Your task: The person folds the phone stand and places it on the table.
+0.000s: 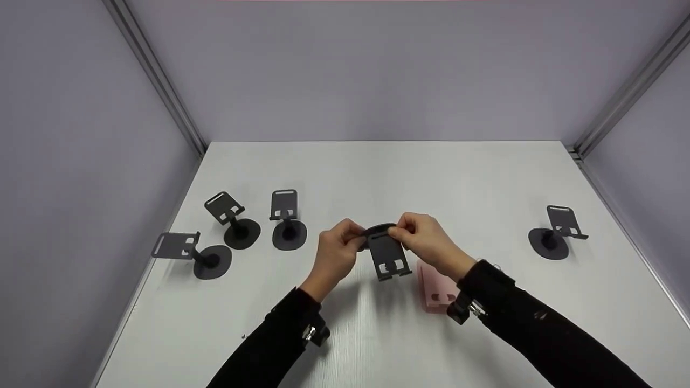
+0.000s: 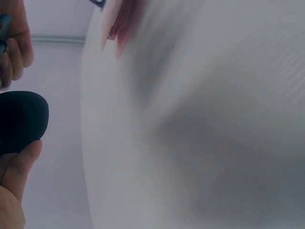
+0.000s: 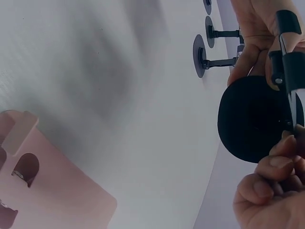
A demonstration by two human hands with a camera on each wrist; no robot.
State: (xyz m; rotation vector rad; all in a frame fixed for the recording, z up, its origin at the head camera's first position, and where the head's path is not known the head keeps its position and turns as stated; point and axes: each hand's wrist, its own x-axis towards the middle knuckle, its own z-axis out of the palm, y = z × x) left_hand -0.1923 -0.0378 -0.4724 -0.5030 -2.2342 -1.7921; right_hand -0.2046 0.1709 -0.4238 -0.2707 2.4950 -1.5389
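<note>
Between both hands, raised above the white table, is a black phone stand (image 1: 387,256) with a slotted plate and a rounded base (image 3: 250,119). My left hand (image 1: 337,253) pinches the edge of the base with thumb and fingers. With thumb and curled fingers, my right hand (image 1: 428,242) pinches the plate's slotted end beside the base. The plate hangs toward me, its two small lips lowest. Beneath the right forearm lies a pink phone stand (image 1: 435,291), partly covered by the sleeve. In the left wrist view the base (image 2: 21,121) shows as a dark disc.
Several black phone stands stand at the left of the table: one far left (image 1: 213,262), one behind it (image 1: 241,233), one nearer the middle (image 1: 289,235). Another stand (image 1: 549,243) is at the right. Pale walls (image 1: 377,70) enclose the table's back and sides.
</note>
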